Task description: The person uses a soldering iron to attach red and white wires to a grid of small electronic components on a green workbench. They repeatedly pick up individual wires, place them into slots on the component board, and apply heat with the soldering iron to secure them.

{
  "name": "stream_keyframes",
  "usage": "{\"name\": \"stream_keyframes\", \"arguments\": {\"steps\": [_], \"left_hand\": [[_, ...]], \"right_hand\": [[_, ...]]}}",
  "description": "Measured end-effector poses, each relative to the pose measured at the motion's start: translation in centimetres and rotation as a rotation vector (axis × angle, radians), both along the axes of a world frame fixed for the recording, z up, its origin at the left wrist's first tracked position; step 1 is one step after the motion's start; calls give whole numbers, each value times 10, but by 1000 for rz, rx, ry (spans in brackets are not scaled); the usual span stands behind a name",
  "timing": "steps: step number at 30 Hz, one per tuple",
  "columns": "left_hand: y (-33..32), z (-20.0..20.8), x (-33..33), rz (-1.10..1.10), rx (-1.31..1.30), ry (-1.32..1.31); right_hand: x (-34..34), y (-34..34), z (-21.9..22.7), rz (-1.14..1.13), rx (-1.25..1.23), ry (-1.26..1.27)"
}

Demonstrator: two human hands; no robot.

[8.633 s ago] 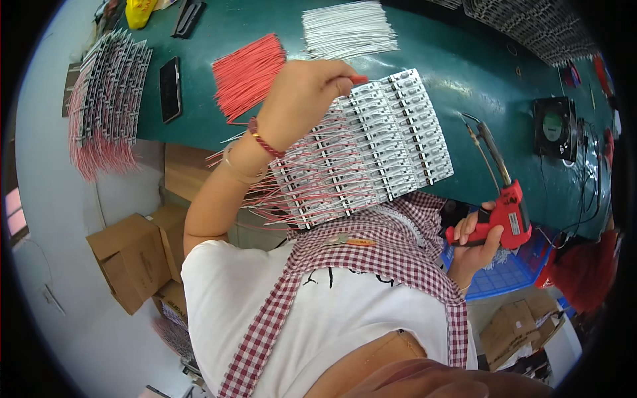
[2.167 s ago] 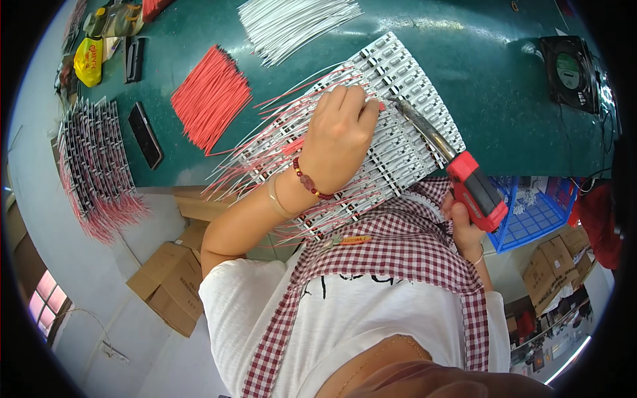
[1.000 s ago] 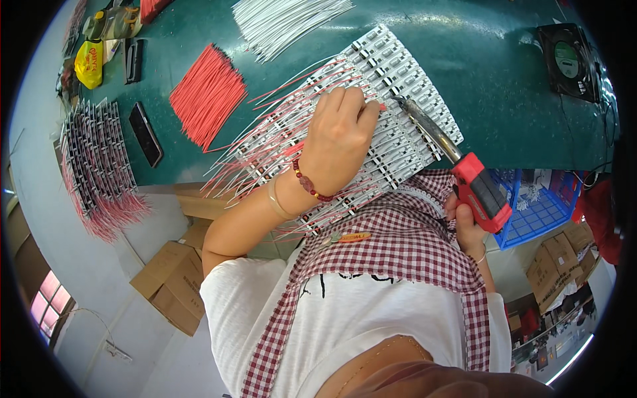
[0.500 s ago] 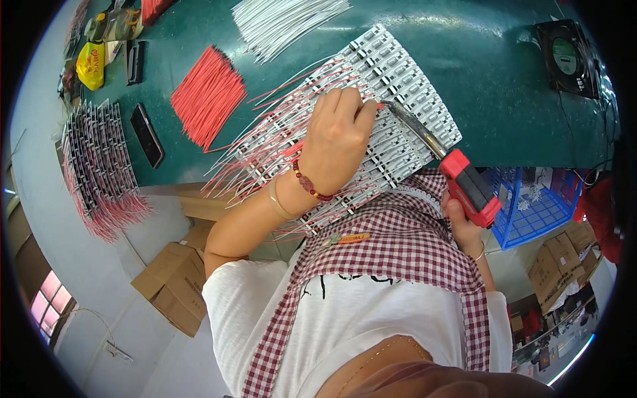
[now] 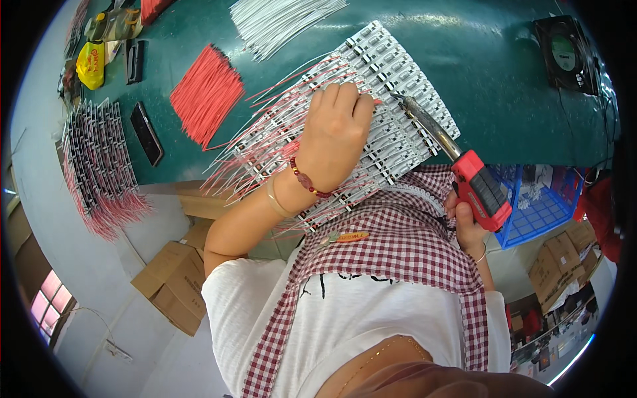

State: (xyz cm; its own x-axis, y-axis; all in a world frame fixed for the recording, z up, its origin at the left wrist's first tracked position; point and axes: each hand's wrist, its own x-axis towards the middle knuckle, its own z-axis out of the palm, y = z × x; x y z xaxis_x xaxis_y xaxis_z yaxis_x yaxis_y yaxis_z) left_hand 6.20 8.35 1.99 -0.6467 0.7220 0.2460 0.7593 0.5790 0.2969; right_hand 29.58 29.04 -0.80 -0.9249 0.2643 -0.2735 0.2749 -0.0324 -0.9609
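Note:
A panel of white parts in rows (image 5: pixel 415 89), fitted with small dark pieces, lies on the bench. Red and white wires (image 5: pixel 265 132) trail off its left side. My left hand (image 5: pixel 335 132) is over the panel, fingers closed on red wires; a red end pokes out beside the thumb, and more red shows under the palm. My right hand (image 5: pixel 470 229) grips the red and black handle of a soldering iron (image 5: pixel 481 191). The iron's metal shaft points up and left, its tip above the panel, a little right of my left fingers and apart from them.
On the green bench (image 5: pixel 491 73) lie a pile of red wires (image 5: pixel 207 96), a bundle of white wires (image 5: pixel 285 23) and a phone (image 5: pixel 146 134). A wired panel (image 5: pixel 99 166) hangs over the left edge. A black fan-like device (image 5: pixel 565 56) stands far right, above a blue basket (image 5: pixel 541 212).
The soldering iron has moved right, its tip drawing away from the red wire end at my left thumb. My left hand has shifted slightly left and up, still closed on the red wires.

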Motion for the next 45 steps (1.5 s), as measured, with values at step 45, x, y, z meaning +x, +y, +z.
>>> {"name": "stream_keyframes", "arguments": {"steps": [45], "left_hand": [[5, -6, 26, -3, 121, -46]], "right_hand": [[17, -2, -7, 3, 66, -65]]}}
